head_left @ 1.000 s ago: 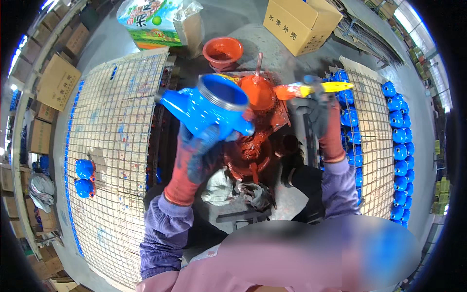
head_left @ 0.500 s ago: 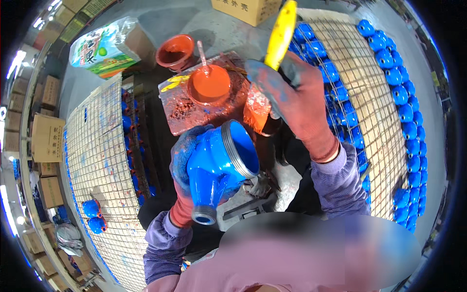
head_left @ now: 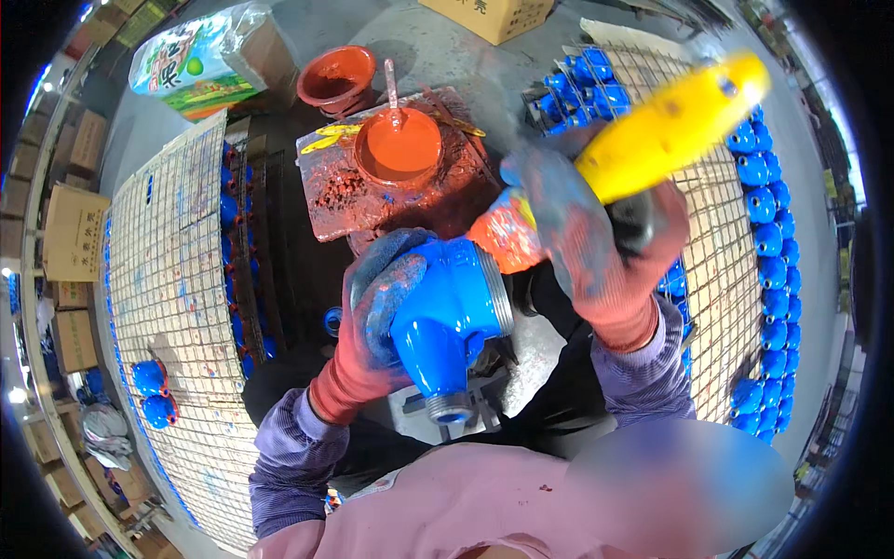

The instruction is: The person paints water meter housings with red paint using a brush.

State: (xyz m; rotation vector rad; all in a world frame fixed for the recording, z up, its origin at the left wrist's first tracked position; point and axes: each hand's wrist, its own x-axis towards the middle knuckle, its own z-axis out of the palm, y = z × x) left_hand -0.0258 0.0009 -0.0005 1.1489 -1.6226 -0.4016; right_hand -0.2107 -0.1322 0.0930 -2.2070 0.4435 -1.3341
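Observation:
My left hand (head_left: 377,303), in a paint-stained red and grey glove, is wrapped round a blue meter housing (head_left: 433,321). The housing's wide threaded mouth faces right and its narrow threaded end points down toward me. In my gloved right hand (head_left: 596,238) is a paintbrush (head_left: 675,126), its yellow handle slanting up to the right. The brush's orange-coated head meets the upper threaded rim of the housing; whether it touches cannot be made out. Beyond the housing, a bowl (head_left: 361,172) of orange-red paint (head_left: 400,149) with a stick in it stands on a paint-crusted board (head_left: 340,200).
Another red bowl (head_left: 335,105) stands behind the board, near a green-and-white plastic pack (head_left: 200,61). Mesh-topped racks flank me: two blue housings (head_left: 154,391) sit on the left one (head_left: 177,279), rows of blue housings (head_left: 771,270) along the right one (head_left: 722,307). A cardboard box (head_left: 489,19) lies far off.
My right hand has brought the brush down to the housing's rim, its handle swinging over to the right. My left hand has turned the housing so its mouth faces more sideways.

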